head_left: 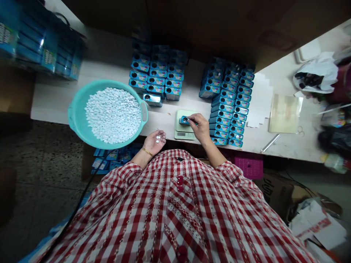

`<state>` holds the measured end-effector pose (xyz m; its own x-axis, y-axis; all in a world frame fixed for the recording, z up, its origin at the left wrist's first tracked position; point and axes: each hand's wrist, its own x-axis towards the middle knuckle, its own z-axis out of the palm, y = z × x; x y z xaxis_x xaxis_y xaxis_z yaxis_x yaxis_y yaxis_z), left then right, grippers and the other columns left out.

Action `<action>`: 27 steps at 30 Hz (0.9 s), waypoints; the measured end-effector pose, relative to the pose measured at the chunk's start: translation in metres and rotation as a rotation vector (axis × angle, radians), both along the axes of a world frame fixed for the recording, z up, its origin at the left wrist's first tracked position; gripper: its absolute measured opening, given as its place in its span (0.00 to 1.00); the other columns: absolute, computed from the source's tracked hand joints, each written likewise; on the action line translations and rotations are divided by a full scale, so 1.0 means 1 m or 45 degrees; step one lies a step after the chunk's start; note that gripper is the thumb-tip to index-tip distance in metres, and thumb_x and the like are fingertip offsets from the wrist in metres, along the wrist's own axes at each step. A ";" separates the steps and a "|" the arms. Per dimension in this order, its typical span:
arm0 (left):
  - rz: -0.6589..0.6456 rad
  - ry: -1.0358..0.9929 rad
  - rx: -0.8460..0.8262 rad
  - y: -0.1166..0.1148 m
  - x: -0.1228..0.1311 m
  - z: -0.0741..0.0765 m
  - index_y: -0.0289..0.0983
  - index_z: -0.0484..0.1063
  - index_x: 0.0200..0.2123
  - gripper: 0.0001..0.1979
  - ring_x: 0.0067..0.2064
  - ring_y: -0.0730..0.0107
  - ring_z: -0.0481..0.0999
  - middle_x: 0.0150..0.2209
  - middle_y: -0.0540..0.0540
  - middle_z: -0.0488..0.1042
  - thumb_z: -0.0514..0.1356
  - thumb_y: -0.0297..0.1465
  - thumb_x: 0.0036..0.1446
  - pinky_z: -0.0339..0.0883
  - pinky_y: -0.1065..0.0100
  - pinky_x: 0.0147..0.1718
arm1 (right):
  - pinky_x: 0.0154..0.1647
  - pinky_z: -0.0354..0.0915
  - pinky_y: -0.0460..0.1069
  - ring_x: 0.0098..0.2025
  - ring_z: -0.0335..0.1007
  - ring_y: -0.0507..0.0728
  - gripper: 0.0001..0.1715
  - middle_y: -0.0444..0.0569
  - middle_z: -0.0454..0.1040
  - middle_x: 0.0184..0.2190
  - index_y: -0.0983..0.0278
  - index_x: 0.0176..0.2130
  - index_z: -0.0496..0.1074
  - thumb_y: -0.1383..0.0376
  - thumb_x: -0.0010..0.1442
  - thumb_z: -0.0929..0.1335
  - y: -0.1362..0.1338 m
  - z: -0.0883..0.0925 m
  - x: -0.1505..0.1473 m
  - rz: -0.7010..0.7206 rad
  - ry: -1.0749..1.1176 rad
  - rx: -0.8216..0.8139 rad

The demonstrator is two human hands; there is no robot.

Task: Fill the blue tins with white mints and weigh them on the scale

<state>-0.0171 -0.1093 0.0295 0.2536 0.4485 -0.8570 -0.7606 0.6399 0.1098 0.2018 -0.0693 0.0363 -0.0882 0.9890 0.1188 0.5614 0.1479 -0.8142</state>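
Observation:
Palm up, my left hand [155, 142] cups a few small white candies [158, 138] beside the basin, its fingers slightly curled. My right hand [200, 126] has thumb and fingers pinched together at a blue tin [183, 119], near the dark round opening in its top. Whatever sits between those fingertips is too small to make out. The tin rests on a pale green kitchen scale [181, 133], whose display faces me. To the left, a turquoise plastic basin [78, 124] holds a heap of white candies [113, 115].
Blue tins [155, 81] stand in rows behind the scale, and more tins [227, 106] stand right of my right hand. A metal tube [271, 143] lies near the table's front edge. Wrapped blue packs [35, 44] are stacked at upper left. A magenta basket [249, 166] sits below the table.

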 end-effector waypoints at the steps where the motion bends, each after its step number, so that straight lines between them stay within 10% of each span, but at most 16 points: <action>1: 0.001 0.000 0.000 0.000 0.000 0.000 0.32 0.69 0.22 0.18 0.21 0.78 0.67 0.19 0.47 0.67 0.48 0.26 0.61 0.62 0.77 0.20 | 0.41 0.67 0.50 0.37 0.69 0.53 0.06 0.48 0.73 0.34 0.62 0.34 0.73 0.67 0.58 0.65 0.001 0.000 -0.003 0.011 0.009 -0.007; 8: -0.107 -0.059 0.025 0.004 0.015 0.001 0.30 0.73 0.29 0.18 0.28 0.72 0.74 0.28 0.39 0.75 0.47 0.30 0.62 0.67 0.74 0.24 | 0.44 0.66 0.50 0.42 0.69 0.54 0.11 0.49 0.73 0.38 0.62 0.41 0.73 0.61 0.59 0.66 -0.001 0.005 -0.023 0.273 0.012 -0.046; 15: -0.075 -0.016 0.050 0.012 0.005 0.005 0.29 0.71 0.25 0.15 0.20 0.81 0.65 0.21 0.46 0.69 0.49 0.25 0.61 0.57 0.80 0.16 | 0.50 0.61 0.59 0.50 0.61 0.65 0.24 0.58 0.69 0.50 0.67 0.54 0.66 0.62 0.59 0.66 0.005 -0.003 0.011 0.271 -0.803 -0.157; 27: 0.099 0.029 0.045 0.002 -0.033 0.002 0.31 0.69 0.26 0.12 0.18 0.85 0.59 0.22 0.49 0.65 0.50 0.22 0.59 0.55 0.82 0.15 | 0.47 0.61 0.53 0.49 0.59 0.61 0.24 0.57 0.66 0.52 0.68 0.57 0.63 0.66 0.62 0.64 0.103 -0.033 -0.071 0.400 -0.862 -0.073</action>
